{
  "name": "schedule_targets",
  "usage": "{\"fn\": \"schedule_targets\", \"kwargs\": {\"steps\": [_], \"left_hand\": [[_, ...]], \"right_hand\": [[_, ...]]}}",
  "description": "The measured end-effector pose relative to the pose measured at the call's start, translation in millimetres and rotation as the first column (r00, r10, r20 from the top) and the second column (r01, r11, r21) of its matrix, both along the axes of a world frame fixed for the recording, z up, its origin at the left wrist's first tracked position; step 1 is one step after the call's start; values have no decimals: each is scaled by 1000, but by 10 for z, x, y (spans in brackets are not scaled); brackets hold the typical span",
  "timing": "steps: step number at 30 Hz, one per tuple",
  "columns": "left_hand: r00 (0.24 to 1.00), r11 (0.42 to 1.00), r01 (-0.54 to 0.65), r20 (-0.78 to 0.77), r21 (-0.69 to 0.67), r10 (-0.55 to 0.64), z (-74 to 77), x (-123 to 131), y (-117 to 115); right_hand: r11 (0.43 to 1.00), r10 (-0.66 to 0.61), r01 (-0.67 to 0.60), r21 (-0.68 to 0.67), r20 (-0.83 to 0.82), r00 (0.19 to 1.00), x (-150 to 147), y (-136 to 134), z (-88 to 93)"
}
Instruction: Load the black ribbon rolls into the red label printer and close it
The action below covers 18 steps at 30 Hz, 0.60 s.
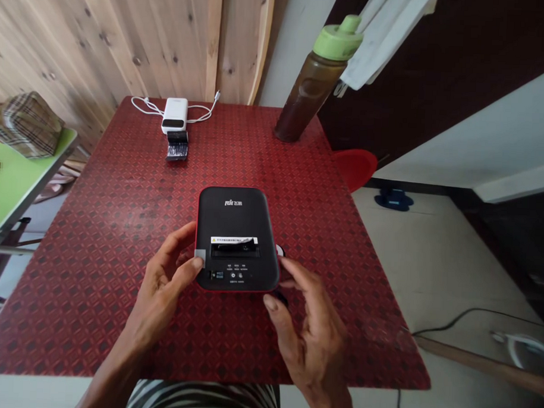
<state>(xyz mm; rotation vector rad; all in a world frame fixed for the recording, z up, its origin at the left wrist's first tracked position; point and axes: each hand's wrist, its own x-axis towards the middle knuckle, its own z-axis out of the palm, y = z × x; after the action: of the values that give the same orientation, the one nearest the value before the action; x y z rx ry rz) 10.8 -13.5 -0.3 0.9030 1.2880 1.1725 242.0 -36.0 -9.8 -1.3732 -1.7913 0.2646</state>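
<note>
**Q:** Item under inspection, and position?

**A:** Black desktop machine (238, 218) with red trim, lying flat on the red patterned table (96, 251), near the table's close edge and between both hands. Slot and white warning label on top, row of small buttons below. Exact kind of machine not confirmed.

**Q:** Left hand?

**A:** Left hand (162, 283) at the machine's left edge. Grip narrow and holding that edge, left thumb (187, 269) against a small grey tab (199, 258).

**Q:** Right hand?

**A:** Right hand (307, 330) at the machine's lower right side. Grip wide, fingers spread, tips just beside the edge. Actual contact: cannot tell. Small dark object (280, 298) partly hidden at the machine's lower right corner, too hidden to identify.

**Q:** Remainder of the table?

**A:** At the far end, white power bank (174, 115) with white cable (144, 104) trailing to both sides. Small black packet (177, 145) directly in front of the power bank, well apart from the machine. Near the far right corner, plastic bottle (312, 89) of brown liquid with a green lid.

**Q:** Surroundings?

**A:** Behind the table, wooden plank wall (103, 37). To the left, plaid cap (27, 124) on a green table (14, 189). To the right, white cloth (376, 41) hanging beside the bottle, red stool (356, 168) partly behind the table, and blue item (393, 199) on the floor.
</note>
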Motion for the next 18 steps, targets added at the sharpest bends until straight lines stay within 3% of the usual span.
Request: {"fn": "schedule_targets", "kwargs": {"steps": [6,18], "left_hand": [[999,999,-27,20,-25,28,56,54,59],[987,989,-113,102,-98,123,103,125,88]], "right_hand": [[999,-39,39,17,5,999,-116,-41,-63],[998,9,-12,66,39,999,-38,37,-54]]}}
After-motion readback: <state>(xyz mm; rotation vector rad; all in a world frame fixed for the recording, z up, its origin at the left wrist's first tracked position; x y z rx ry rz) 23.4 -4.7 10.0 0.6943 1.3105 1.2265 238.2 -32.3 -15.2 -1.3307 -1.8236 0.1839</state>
